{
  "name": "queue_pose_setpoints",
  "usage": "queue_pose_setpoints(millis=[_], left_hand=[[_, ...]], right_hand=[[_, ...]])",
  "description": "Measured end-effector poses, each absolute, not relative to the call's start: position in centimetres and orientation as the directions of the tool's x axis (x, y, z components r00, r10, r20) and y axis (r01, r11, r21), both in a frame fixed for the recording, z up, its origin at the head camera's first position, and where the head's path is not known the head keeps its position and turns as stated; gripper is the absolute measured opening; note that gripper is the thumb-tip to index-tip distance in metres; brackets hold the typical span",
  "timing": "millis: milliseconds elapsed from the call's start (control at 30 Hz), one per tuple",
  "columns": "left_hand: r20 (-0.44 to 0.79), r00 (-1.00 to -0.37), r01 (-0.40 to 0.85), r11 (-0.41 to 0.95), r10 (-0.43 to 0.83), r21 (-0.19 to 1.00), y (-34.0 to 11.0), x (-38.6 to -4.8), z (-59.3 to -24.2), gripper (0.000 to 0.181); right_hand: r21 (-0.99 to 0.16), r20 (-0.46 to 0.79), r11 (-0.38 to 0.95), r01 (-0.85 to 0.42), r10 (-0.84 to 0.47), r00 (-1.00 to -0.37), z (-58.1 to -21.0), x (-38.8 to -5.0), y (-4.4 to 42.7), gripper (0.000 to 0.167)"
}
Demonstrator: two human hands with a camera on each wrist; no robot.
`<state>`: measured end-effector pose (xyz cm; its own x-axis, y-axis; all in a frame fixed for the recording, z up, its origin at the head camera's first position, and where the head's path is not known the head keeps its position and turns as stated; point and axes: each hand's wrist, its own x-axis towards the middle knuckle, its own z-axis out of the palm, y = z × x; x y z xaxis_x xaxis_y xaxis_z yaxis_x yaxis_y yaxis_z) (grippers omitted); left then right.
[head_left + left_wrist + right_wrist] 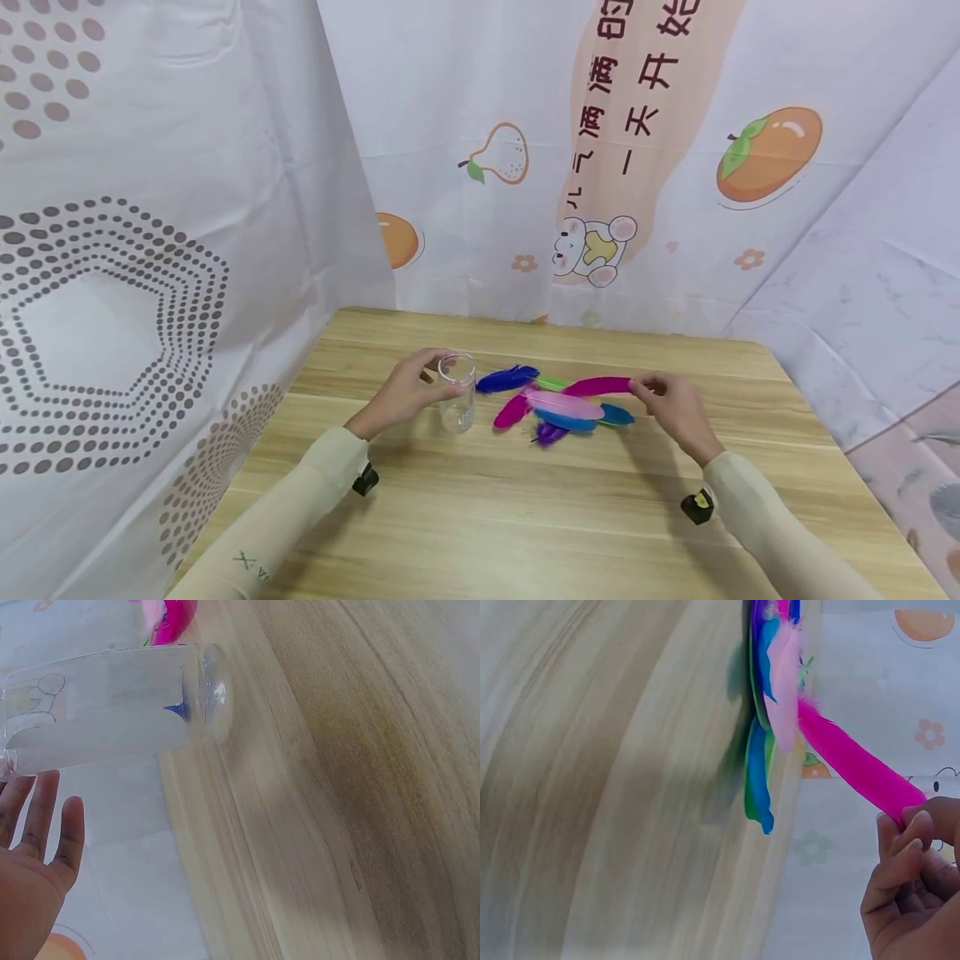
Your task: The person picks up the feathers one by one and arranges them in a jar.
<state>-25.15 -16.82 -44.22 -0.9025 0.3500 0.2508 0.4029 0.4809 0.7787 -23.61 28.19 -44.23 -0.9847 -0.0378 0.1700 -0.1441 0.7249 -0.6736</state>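
Note:
My left hand (408, 390) holds a clear glass jar (458, 408) near its open rim, thumb on one side and fingers on the other. The jar stands upright on the wooden table; the left wrist view shows the jar (112, 705) beside the fingers (41, 814). Between thumb and fingertips my right hand (675, 408) pinches one end of a magenta feather (859, 761), lifted at that end. Its other end meets a loose pile of feathers: a pale pink feather (566, 405) on top, with blue feathers (510, 378), green and purple ones around it.
The wood-grain table (480, 517) extends in front of both hands. Behind it hangs a white printed curtain (450, 233) with fruit pictures, and a dotted curtain (97, 333) runs along the left. Dark wrist cameras sit on both cuffs.

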Motion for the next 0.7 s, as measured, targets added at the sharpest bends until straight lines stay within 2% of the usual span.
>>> queue_pose_setpoints(millis=[467,700], left_hand=[[0.251,-0.902,0.402,0.469,0.352,0.786,-16.8,-25.2,-44.3,0.057],[0.253,-0.898,0.407,0.463,0.359,0.788,-16.9,-25.2,-44.3,0.063]], right_hand=[[-0.702,0.213,0.691,-0.171,-0.025,-0.977,-42.4,-23.5,28.1,0.033],[-0.706,0.222,0.685,-0.181,-0.028,-0.975,-41.4,-23.6,28.0,0.035]])
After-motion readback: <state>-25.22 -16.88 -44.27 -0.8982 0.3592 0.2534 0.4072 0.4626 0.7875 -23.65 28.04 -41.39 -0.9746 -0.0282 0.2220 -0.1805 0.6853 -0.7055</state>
